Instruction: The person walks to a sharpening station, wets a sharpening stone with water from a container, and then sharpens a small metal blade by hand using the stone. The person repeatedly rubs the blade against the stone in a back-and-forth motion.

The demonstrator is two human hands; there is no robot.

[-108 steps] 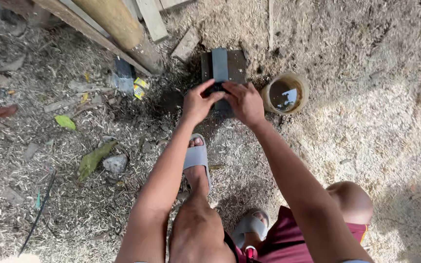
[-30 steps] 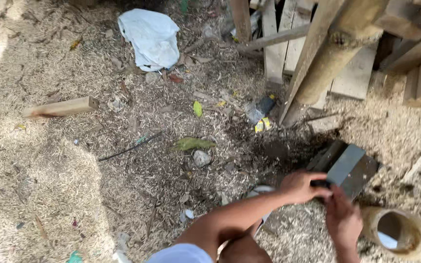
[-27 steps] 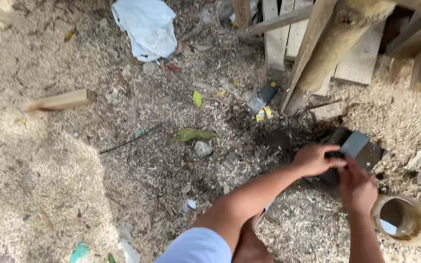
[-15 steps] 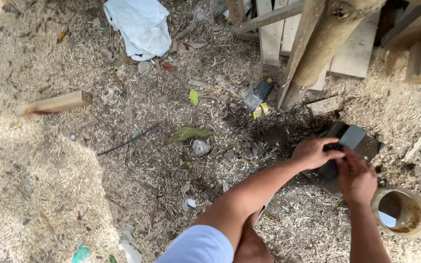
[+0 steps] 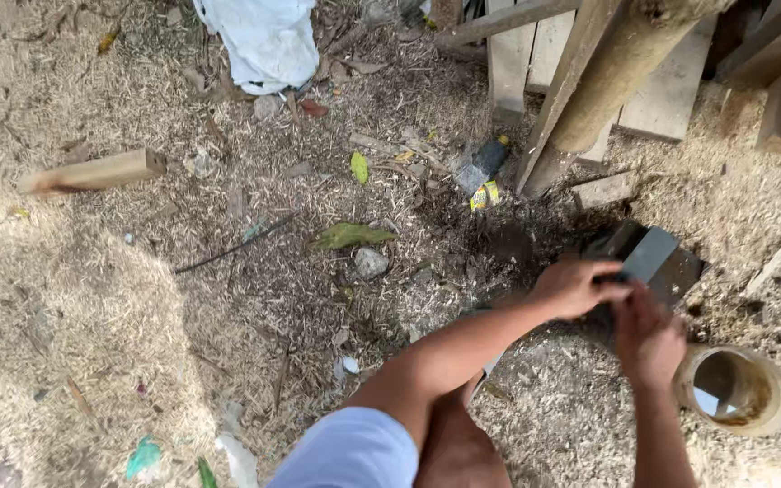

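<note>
A dark rectangular block (image 5: 654,260) with a grey strip along its top lies on the sawdust-covered ground at the right. My left hand (image 5: 574,286) rests on the near end of the block, fingers curled over something I cannot make out. My right hand (image 5: 648,336) is just beside it, closed around the same spot; what it grips is hidden. A round tan cup (image 5: 736,390) holding some liquid stands on the ground right of my right hand.
A leaning wooden post (image 5: 609,86) and planks (image 5: 510,56) rise at the top right. A white sack (image 5: 266,41) lies at the top, a wood offcut (image 5: 92,172) at left. Green leaves (image 5: 347,236), a stone (image 5: 371,262) and a small packet (image 5: 484,163) litter the sawdust.
The view swung left from looking straight down at the block; over the last second it shifted slightly. Both hands stay at the block's near end, and the right hand has moved a little.
</note>
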